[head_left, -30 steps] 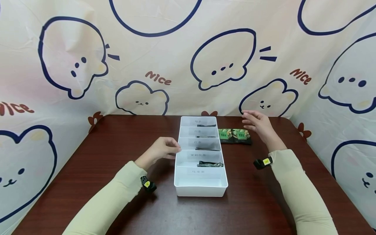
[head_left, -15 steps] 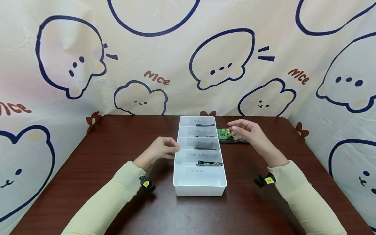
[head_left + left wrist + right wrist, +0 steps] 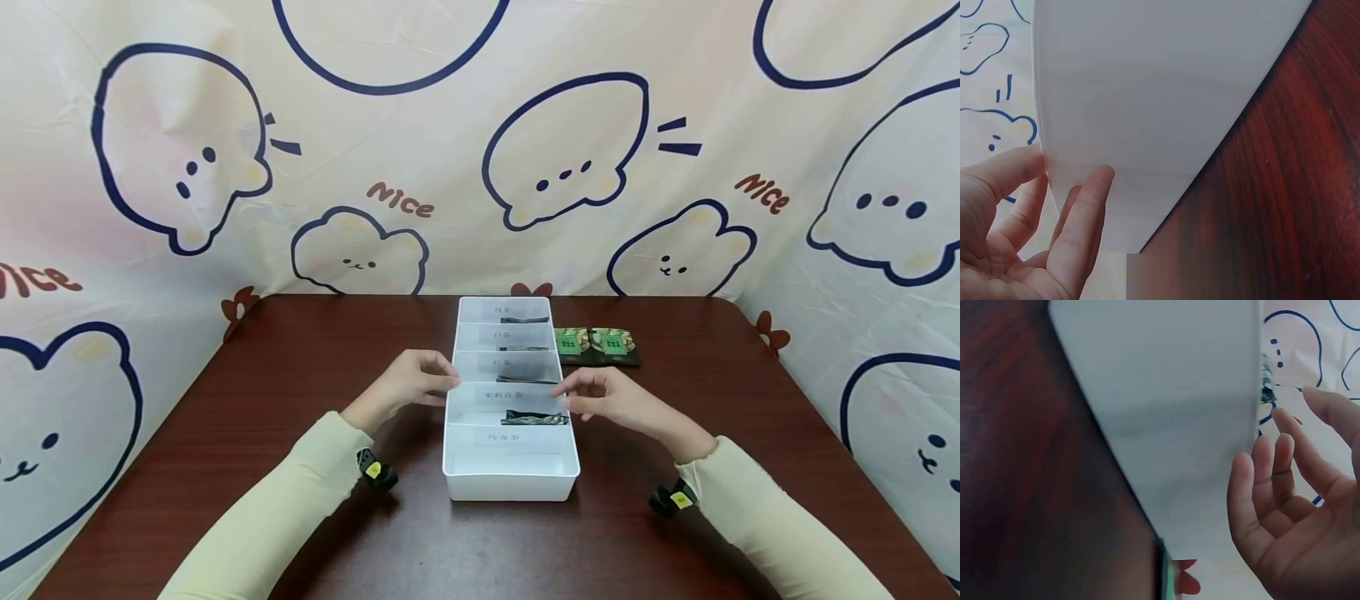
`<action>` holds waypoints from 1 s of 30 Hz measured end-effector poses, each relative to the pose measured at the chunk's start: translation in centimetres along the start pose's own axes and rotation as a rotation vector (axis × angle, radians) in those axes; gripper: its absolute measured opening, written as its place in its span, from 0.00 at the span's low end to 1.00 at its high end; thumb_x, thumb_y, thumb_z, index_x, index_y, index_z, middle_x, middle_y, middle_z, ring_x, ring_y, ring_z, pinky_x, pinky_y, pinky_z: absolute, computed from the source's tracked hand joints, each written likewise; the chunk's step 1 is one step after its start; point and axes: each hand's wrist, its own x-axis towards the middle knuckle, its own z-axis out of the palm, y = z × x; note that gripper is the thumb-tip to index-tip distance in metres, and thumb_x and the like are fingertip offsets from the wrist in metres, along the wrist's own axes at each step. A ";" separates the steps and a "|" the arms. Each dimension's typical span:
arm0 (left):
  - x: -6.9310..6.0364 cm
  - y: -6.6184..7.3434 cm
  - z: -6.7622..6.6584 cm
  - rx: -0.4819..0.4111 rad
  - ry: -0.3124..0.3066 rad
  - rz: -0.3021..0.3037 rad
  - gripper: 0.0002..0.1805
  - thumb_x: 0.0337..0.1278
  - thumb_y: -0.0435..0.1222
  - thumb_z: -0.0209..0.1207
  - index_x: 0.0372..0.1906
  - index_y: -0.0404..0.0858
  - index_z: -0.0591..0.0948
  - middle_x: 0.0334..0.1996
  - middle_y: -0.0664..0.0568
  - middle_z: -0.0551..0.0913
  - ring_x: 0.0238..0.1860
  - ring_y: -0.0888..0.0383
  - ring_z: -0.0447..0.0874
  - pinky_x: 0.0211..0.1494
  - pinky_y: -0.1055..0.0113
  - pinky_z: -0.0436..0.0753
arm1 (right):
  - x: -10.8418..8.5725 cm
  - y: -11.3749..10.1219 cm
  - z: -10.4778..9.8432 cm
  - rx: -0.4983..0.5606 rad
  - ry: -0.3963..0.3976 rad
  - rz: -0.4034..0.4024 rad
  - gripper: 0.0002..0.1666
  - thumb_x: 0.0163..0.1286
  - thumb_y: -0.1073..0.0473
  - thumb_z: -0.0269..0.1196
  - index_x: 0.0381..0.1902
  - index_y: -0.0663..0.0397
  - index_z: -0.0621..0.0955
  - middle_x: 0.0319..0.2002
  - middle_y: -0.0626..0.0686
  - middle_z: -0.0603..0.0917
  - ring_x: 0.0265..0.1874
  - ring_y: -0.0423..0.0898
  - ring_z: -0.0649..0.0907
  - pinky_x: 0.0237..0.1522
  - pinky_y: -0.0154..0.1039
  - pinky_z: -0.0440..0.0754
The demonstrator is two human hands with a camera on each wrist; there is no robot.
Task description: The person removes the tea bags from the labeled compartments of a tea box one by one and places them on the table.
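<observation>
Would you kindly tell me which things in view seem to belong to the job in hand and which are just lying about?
Probably part of the job: white divided box, packets inside it, green packets beside it.
Just around it: dark table, patterned backdrop, wrist cameras.

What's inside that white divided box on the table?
In the white box, part of a packet shows in each of the four farther compartments. The dividers before them hide the rest.

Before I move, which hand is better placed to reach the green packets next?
Probably the right hand: it and the green packets are on the same side of the white box. The left hand touches the opposite rim.
</observation>
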 end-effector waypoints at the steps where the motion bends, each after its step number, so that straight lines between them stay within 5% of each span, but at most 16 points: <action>1: 0.0 0.0 0.0 0.000 0.000 0.000 0.07 0.55 0.32 0.66 0.37 0.33 0.82 0.43 0.42 0.81 0.40 0.52 0.83 0.47 0.50 0.85 | -0.1 0.1 0.1 -0.011 -0.015 -0.003 0.17 0.69 0.54 0.62 0.52 0.56 0.82 0.47 0.55 0.83 0.36 0.53 0.80 0.39 0.44 0.84; 8: -0.2 0.0 0.0 0.002 0.004 -0.006 0.07 0.55 0.32 0.66 0.37 0.34 0.82 0.43 0.42 0.81 0.41 0.51 0.83 0.49 0.49 0.85 | -0.1 0.9 0.8 -0.058 -0.093 -0.010 0.15 0.67 0.56 0.64 0.50 0.54 0.84 0.33 0.52 0.77 0.26 0.43 0.76 0.29 0.41 0.79; 14: -0.2 0.1 0.0 0.004 0.005 -0.006 0.06 0.55 0.31 0.66 0.37 0.34 0.81 0.43 0.42 0.81 0.41 0.51 0.84 0.48 0.49 0.85 | -0.2 0.8 0.9 -0.089 -0.102 -0.020 0.12 0.67 0.58 0.63 0.46 0.56 0.85 0.33 0.51 0.76 0.27 0.42 0.76 0.30 0.37 0.80; 30: -0.2 0.1 0.0 0.002 0.000 -0.001 0.07 0.55 0.32 0.66 0.37 0.33 0.81 0.43 0.42 0.80 0.41 0.51 0.83 0.49 0.49 0.85 | -0.1 -0.2 1.6 -0.199 0.026 -0.058 0.03 0.60 0.58 0.70 0.29 0.49 0.86 0.25 0.46 0.75 0.25 0.39 0.71 0.25 0.31 0.71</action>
